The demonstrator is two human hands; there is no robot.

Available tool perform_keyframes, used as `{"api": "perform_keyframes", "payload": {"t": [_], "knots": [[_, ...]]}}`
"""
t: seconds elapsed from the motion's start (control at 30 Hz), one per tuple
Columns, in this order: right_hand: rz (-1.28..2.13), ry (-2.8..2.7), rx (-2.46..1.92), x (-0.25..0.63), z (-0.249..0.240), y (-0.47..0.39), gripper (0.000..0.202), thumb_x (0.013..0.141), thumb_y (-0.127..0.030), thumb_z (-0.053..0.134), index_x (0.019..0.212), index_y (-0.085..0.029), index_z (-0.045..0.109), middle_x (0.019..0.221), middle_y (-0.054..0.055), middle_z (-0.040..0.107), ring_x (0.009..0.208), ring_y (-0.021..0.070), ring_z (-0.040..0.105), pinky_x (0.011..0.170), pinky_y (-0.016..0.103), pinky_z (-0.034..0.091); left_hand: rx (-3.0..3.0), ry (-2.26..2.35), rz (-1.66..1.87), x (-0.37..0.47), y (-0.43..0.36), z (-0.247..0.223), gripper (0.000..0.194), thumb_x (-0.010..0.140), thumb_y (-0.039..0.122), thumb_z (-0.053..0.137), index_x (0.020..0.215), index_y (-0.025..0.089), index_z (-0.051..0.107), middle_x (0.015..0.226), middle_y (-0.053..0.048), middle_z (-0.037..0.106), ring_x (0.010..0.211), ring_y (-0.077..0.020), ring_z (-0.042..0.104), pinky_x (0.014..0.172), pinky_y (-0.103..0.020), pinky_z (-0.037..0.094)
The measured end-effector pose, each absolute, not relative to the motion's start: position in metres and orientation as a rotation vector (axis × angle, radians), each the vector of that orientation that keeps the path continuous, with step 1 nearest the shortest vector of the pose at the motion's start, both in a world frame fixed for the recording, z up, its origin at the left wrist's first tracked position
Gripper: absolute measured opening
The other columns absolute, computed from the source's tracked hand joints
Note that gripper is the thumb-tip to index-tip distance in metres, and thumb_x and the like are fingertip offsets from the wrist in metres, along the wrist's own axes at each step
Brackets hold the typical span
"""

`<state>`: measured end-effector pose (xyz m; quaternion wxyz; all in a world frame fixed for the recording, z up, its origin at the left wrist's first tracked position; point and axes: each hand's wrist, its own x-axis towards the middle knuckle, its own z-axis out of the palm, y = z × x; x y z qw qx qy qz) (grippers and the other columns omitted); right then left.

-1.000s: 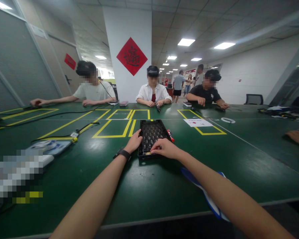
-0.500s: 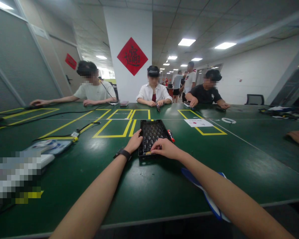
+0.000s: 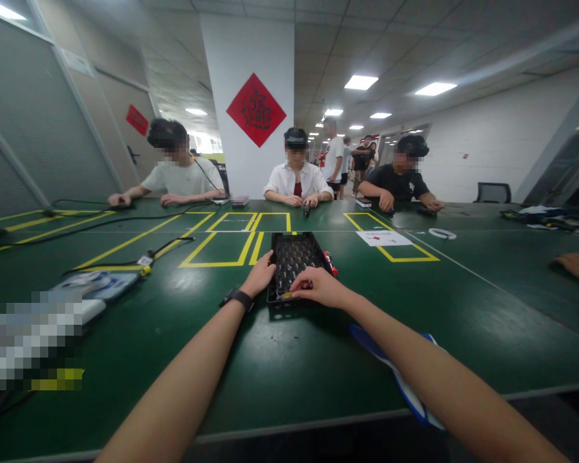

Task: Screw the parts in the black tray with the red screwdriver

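A black tray [image 3: 296, 247] with many small parts in it lies on the green table in front of me. My left hand [image 3: 260, 273] grips the tray's left wall, thumb on the rim. Over the near end of the tray, my right hand [image 3: 316, 286] has its thumb and fingertips pinched together. A small yellowish piece [image 3: 287, 296] shows at those fingertips, at the tray's near edge. Beside the tray's right wall is a red and black object [image 3: 330, 262], partly hidden.
A blue and white item [image 3: 415, 399] lies under my right forearm. Cables and a bagged item [image 3: 101, 283] are at the left. A white sheet [image 3: 385, 238] and a white ring [image 3: 442, 234] lie at right. Several people sit around the table [image 3: 231, 386].
My hands and the tray hold nearly the same place; the right fingertips have shifted slightly. Across the table, the left person's outstretched hand has moved rightward. People in the background have moved.
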<state>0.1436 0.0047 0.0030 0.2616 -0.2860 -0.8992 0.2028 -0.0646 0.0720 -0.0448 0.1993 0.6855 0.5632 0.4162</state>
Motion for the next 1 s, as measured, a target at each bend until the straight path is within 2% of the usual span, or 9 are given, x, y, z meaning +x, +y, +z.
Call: {"api": "perform_keyframes", "payload": {"t": [0.27,1.0], "knots": [[0.675,-2.417,-0.797,0.1432,0.0012,0.0059,0.025,0.074,-0.033,0.062,0.09,-0.014,0.066,0.077,0.004,0.066,0.066,0.011,0.057,0.062,0.022,0.043,1.945,1.591,1.161,-0.0631,0.0709,-0.0442,0.058,0.073,0.014,0.039,0.13,0.005,0.038,0.138,-0.012,0.037,0.128,-0.0204,0.033,0.109,-0.032,0.022],[0.66,-2.389,-0.801,0.1422,-0.0001,0.0061,0.026,0.072,-0.034,0.063,0.089,-0.014,0.067,0.075,0.005,0.066,0.064,0.0108,0.057,0.061,0.022,0.043,1.937,1.578,1.154,-0.065,0.0725,-0.0457,0.061,0.071,0.015,0.039,0.131,0.006,0.037,0.139,-0.012,0.036,0.128,-0.0215,0.032,0.109,-0.034,0.021]]}}
